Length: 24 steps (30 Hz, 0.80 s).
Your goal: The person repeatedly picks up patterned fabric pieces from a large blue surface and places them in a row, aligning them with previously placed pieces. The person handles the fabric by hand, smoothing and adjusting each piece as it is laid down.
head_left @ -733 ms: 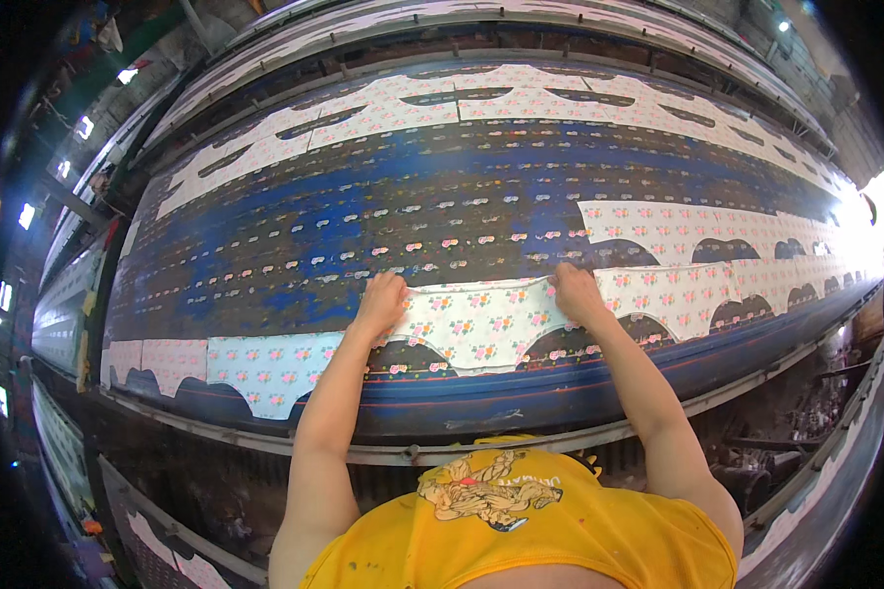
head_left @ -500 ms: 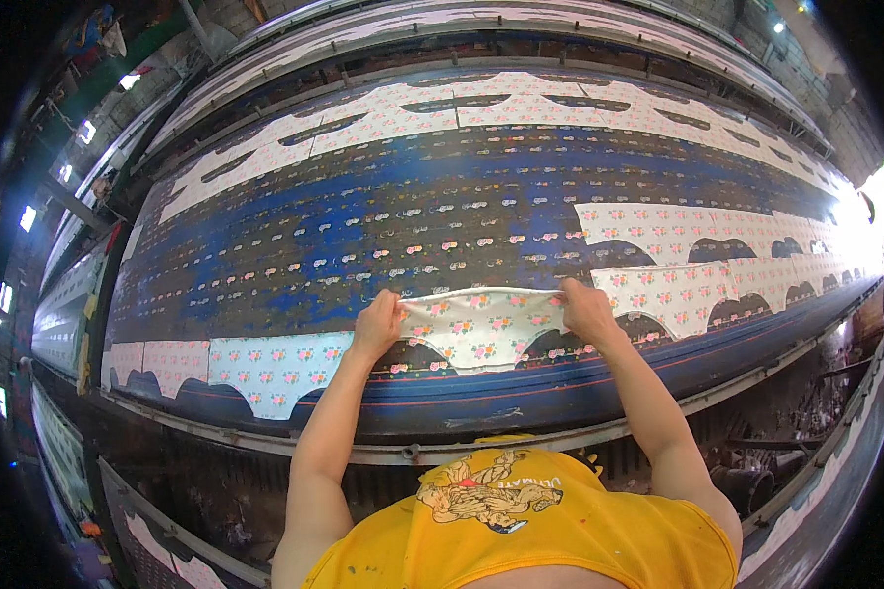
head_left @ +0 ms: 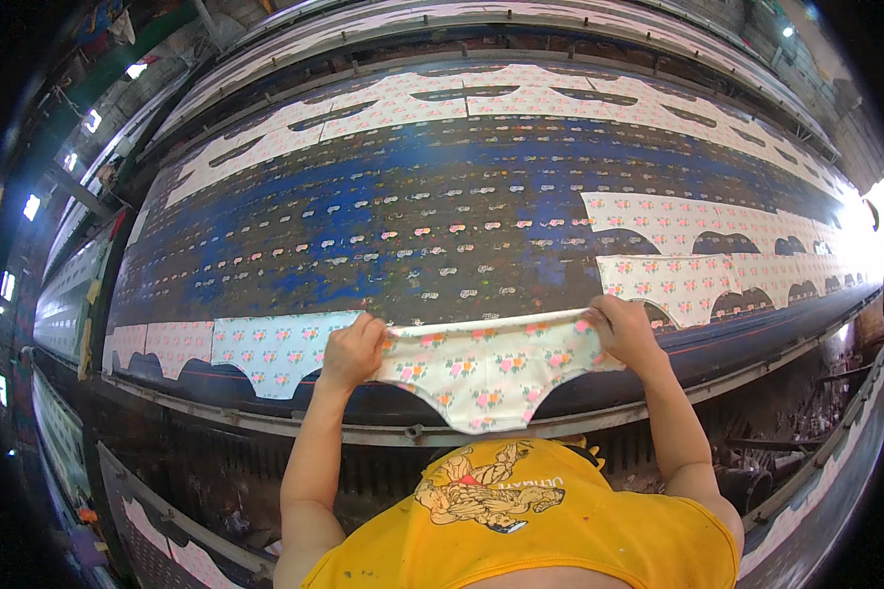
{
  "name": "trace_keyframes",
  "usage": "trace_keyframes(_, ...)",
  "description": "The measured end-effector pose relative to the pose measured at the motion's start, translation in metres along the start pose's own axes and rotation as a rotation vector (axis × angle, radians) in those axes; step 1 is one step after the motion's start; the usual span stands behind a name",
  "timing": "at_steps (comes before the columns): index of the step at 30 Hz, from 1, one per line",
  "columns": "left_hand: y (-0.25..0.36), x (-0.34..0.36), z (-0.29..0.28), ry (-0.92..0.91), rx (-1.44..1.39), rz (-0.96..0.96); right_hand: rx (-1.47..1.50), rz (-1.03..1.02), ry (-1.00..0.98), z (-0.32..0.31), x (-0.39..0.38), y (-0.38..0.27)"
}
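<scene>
My left hand (head_left: 356, 348) is pinched on the left upper corner of a cream fabric piece (head_left: 486, 368) with pink and orange flowers and curved cut-outs. My right hand (head_left: 621, 332) grips the opposite corner, so the piece is stretched between them, raised over the near edge of the long, dark, blue-stained table (head_left: 432, 236). A pale bluish floral piece (head_left: 275, 348) lies just left of my left hand. More floral pieces (head_left: 668, 285) lie in rows right of and beyond my right hand.
Cut pieces (head_left: 501, 93) line the far side of the table, with rows of small printed marks across its middle. A metal rail (head_left: 216, 404) runs along the near edge. Other long tables (head_left: 442, 12) lie beyond and at both sides.
The floral piece held in both hands has lifted off the table and moved toward me, past the near edge. My hands are lower in view and farther apart, exposing the dark surface behind.
</scene>
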<state>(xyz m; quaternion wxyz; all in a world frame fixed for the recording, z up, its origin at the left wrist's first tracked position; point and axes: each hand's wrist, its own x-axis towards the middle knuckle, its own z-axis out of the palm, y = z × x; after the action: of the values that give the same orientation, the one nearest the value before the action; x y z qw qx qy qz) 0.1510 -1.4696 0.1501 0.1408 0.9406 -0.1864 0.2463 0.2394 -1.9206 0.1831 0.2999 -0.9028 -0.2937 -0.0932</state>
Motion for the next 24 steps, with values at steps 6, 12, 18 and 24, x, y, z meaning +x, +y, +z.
trace_keyframes(6, -0.042, -0.005, 0.086, -0.261, 0.061, -0.144, -0.17, 0.047, -0.13, 0.086, 0.022, 0.078)
trace_keyframes(12, -0.039, 0.008, 0.096, -0.155, 0.245, -0.272, -0.348, 0.22, -0.053, 0.085, 0.018, 0.105)
trace_keyframes(18, 0.008, 0.014, 0.113, -0.1, -0.07, -0.138, -0.321, 0.266, -0.049, 0.039, -0.021, 0.125)
trace_keyframes(24, 0.078, 0.038, 0.133, -0.368, -0.399, -0.031, -0.222, 0.11, -0.159, 0.011, -0.035, 0.131)
